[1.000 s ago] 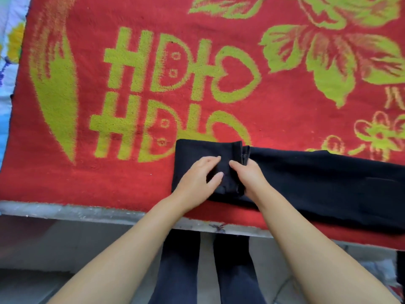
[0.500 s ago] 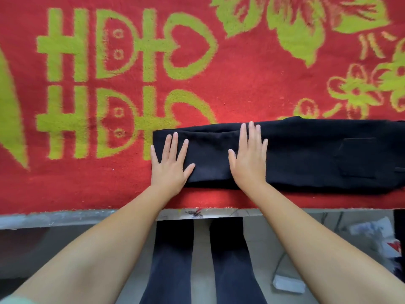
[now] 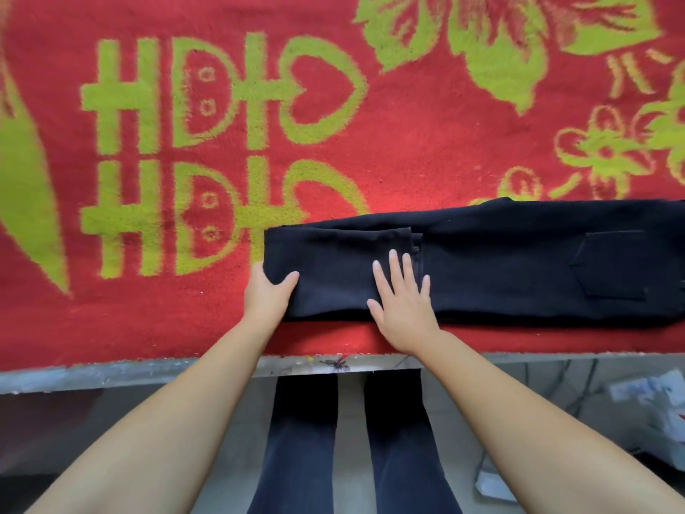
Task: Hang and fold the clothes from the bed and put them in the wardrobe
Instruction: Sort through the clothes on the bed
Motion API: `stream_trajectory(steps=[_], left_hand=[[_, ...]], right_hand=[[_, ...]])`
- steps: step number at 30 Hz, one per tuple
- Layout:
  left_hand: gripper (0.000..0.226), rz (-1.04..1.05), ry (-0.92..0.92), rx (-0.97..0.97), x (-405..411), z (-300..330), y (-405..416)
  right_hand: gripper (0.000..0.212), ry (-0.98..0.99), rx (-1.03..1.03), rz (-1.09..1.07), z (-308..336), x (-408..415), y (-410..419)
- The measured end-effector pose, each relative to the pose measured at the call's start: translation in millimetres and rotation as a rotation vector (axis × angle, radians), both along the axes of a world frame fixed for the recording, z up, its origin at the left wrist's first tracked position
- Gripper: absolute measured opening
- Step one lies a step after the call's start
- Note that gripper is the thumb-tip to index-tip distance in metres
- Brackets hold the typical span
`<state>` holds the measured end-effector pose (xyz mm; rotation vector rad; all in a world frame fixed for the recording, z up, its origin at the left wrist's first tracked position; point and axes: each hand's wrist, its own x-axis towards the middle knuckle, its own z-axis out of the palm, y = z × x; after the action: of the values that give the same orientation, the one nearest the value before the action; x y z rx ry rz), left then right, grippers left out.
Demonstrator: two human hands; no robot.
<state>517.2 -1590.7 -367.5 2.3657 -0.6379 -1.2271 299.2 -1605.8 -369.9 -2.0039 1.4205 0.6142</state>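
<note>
Black trousers (image 3: 500,265) lie lengthwise near the front edge of the bed, their leg ends folded over to the left and a back pocket showing at the right. My left hand (image 3: 265,294) grips the folded left end, thumb on top and fingers hidden under the cloth. On the fold lies my right hand (image 3: 402,302), flat, with straight spread fingers pressing just left of the hem edges.
A red blanket (image 3: 407,150) with green characters and flowers covers the bed. The bed's pale edge (image 3: 111,372) runs across below my hands. My dark-trousered legs (image 3: 352,439) stand on the floor, with papers and clutter (image 3: 652,402) at the right.
My left hand slid from lying flat on the fold to its left end and took hold of it. My right hand shifted left and stays flat on the cloth.
</note>
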Motion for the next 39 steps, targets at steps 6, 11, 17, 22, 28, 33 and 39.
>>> stream_trajectory(steps=[6, 11, 17, 22, 28, 33, 39], left_hand=[[0.031, -0.095, 0.147, -0.259, -31.6, 60.6, -31.0], [0.040, -0.467, 0.165, -0.302, -111.6, 109.6, -64.2], [0.065, -0.855, 0.217, -0.374, -226.1, 106.8, -57.1], [0.066, -0.877, -0.460, -0.350, -246.9, 44.5, -46.3], [0.067, -1.135, -0.580, -0.061, -246.8, -15.4, -49.4], [0.069, -1.075, -0.567, -0.208, -244.7, -21.6, -40.9], [0.079, -0.213, 0.002, -0.113, -230.8, -2.4, -46.0]], right_hand=[[0.064, -0.292, 0.380, -0.437, 39.1, 19.7, -31.2], [0.049, -0.997, 0.681, -1.052, 105.7, -19.2, -73.6], [0.020, -0.671, 0.128, -1.032, 114.5, -145.4, -95.0], [0.034, -0.489, -0.028, -1.021, 78.5, -216.6, -92.6], [0.063, -0.135, -0.295, -0.801, 20.4, -220.3, -69.7], [0.063, -0.022, -0.487, -0.320, 10.0, -205.6, -51.5], [0.062, -0.008, -0.144, -0.137, -7.4, -233.2, -64.0]])
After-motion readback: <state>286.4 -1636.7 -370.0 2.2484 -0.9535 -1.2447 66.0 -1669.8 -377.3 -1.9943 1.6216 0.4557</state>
